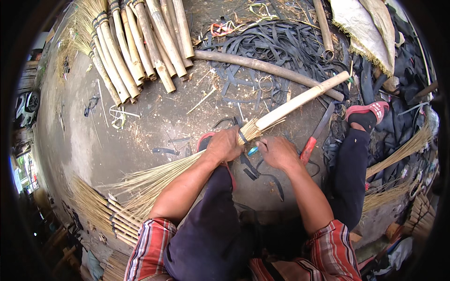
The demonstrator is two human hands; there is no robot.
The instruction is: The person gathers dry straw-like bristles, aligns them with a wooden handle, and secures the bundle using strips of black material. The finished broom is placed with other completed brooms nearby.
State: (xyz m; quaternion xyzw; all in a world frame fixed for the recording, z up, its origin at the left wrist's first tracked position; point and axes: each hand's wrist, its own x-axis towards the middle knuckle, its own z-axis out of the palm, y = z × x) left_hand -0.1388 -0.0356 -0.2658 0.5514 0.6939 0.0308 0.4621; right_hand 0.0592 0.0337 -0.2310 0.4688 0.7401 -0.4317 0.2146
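Observation:
My left hand (226, 145) is closed around the butt end of a bundle of thin straw-coloured broom bristles (164, 175), which fan out toward the lower left. A black rubber strip (242, 136) wraps the bundle just beyond my fingers. From the same end a pale bamboo handle (302, 100) points to the upper right. My right hand (280, 152) is closed beside the binding, its fingers curled. At its thumb shows a small blue piece (253, 151), whose kind I cannot tell. Right of that hand lies a knife with a red handle (307, 150).
Several bamboo-handled brooms (136, 47) lie at the upper left. A tangle of black rubber strips (276, 42) spreads behind a bamboo pole (262, 69). More brooms (112, 210) lie lower left. A white sack (368, 30) is at the upper right.

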